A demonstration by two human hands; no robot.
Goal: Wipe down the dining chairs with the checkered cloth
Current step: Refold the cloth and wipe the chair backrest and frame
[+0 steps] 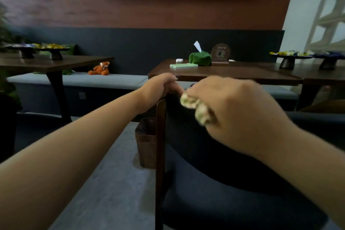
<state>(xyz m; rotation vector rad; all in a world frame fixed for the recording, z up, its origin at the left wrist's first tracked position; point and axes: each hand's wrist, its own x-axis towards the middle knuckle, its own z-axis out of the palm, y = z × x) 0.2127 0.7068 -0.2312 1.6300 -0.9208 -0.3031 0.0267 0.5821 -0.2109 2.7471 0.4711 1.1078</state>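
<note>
A dining chair with a dark padded back and a brown wooden frame stands right in front of me, seen from behind. My left hand grips the top left corner of its backrest. My right hand holds the bunched green-and-white checkered cloth against the upper part of the backrest, just right of the left hand. Most of the cloth is hidden inside the fist, and the hand is blurred.
A dark wooden table stands behind the chair with a green tissue holder, a light green box and footed dishes. A brown basket sits on the floor left of the chair. A grey bench lines the wall.
</note>
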